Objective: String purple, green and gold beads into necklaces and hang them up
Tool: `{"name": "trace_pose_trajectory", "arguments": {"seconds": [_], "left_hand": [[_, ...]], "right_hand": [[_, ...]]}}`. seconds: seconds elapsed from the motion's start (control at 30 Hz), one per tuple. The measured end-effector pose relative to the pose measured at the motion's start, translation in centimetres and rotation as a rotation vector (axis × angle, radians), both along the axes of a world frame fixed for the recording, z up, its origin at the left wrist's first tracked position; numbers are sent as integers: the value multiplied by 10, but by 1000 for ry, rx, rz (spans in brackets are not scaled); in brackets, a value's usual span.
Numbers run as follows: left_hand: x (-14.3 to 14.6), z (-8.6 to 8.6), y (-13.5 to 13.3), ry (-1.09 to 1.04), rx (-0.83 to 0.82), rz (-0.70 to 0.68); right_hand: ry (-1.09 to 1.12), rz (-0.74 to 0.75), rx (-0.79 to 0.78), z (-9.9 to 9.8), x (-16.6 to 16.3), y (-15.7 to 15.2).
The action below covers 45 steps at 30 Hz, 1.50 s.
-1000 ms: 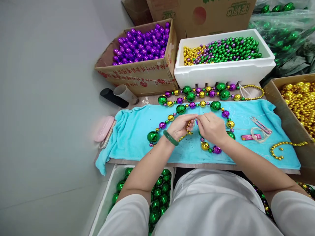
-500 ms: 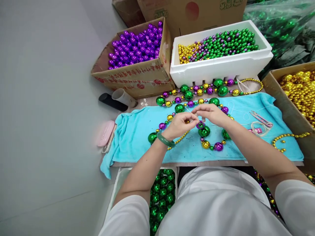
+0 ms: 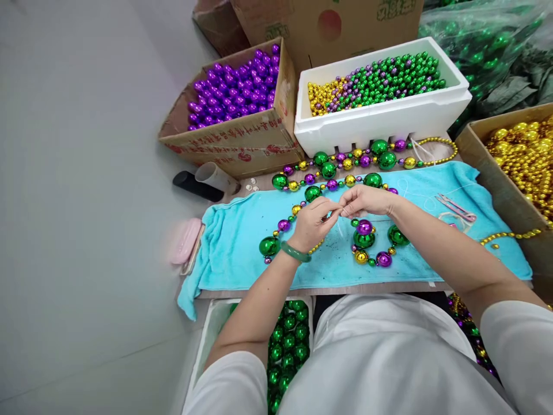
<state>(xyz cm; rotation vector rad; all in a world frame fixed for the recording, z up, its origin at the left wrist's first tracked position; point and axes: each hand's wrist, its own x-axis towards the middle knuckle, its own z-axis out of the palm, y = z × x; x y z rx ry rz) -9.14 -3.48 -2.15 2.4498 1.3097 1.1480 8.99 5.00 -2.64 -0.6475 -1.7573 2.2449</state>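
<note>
My left hand, with a green bangle on its wrist, pinches a thin white string. Its fingertips meet those of my right hand, which is closed on the same string. A bead necklace of green, purple and gold balls curves around and below my hands on the blue towel; my hands and forearms hide parts of it. Just below my right hand lies a purple bead over a large green one. Pink-handled snips rest to the right, beside a partly hidden roll of cord.
Behind the towel stand a carton of purple beads and a white foam box of small mixed beads. A carton of gold beads is at the right. A finished-looking bead strand lies at the back. Green balls fill a box below.
My fingers have come off the purple bead, which now lies on the necklace. Both hands have drawn together, pinching the string slightly left and above it. The view has shifted a little.
</note>
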Motion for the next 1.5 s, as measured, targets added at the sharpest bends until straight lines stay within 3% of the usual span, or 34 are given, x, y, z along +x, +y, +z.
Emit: {"name": "trace_pose_trajectory", "arguments": {"seconds": [0.17,0.33,0.53,0.73,0.9,1.1,1.23,1.4,1.5], "left_hand": [[7,-7,0,-93,56,49],[7,-9,3,-59,35,-3],[1,-7,9,-51,-18,19],[1,-10,8,-110,-104,38],[3,-20,7,-161,-72,102],[11,-50,-6,-227,24,253],[25,-67,-18,-503,-8,371],[51,-77,-25,-1120,-470,198],[60,-71,-19,-1446,-601,101]], "right_hand": [[103,-106,-46,-9,2,-3],[196,-179,-37,-12,-2,-9],[116,-40,-78,-13,-1,-8],[88,-37,-69,-15,1,-6],[12,-173,-122,-14,3,-7],[-204,-416,-121,-21,1,-11],[-388,-668,-33,-35,9,-5],[-458,-811,20,-53,20,2],[-437,-813,-18,-52,21,-1]]}}
